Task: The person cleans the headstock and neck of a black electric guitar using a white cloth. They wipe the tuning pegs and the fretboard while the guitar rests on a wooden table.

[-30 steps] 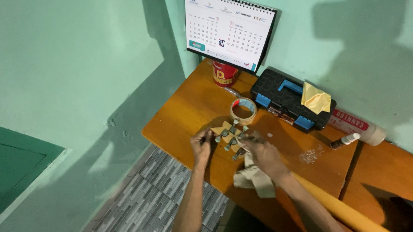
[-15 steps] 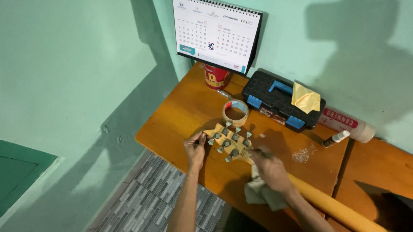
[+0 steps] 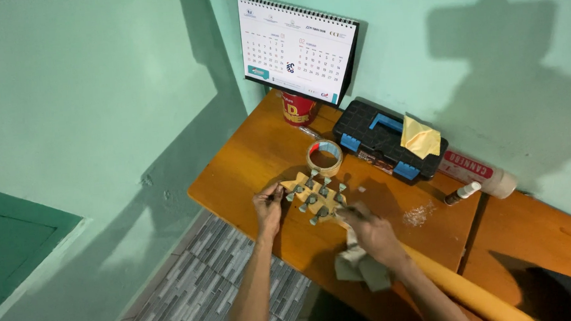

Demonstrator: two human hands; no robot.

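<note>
A pale wooden guitar headstock (image 3: 313,195) with several metal tuning pegs lies on the orange wooden table (image 3: 259,155). Its neck (image 3: 461,288) runs off toward the lower right. My left hand (image 3: 270,207) pinches a tuning peg on the headstock's left edge. My right hand (image 3: 374,234) rests at the base of the headstock, where the neck begins. It grips a crumpled grey-beige cloth (image 3: 356,267) that hangs below the hand, over the table's front edge.
A roll of tape (image 3: 324,157) lies just behind the headstock. Farther back are a black case with blue latches (image 3: 382,142) topped by a yellow cloth (image 3: 420,137), a red cup (image 3: 299,107), a desk calendar (image 3: 299,49), a white tube (image 3: 478,170) and a small bottle (image 3: 463,192).
My right hand with the cloth dropped away from the headstock toward the table's front edge, then came back up to its base. My left hand stayed on the left pegs.
</note>
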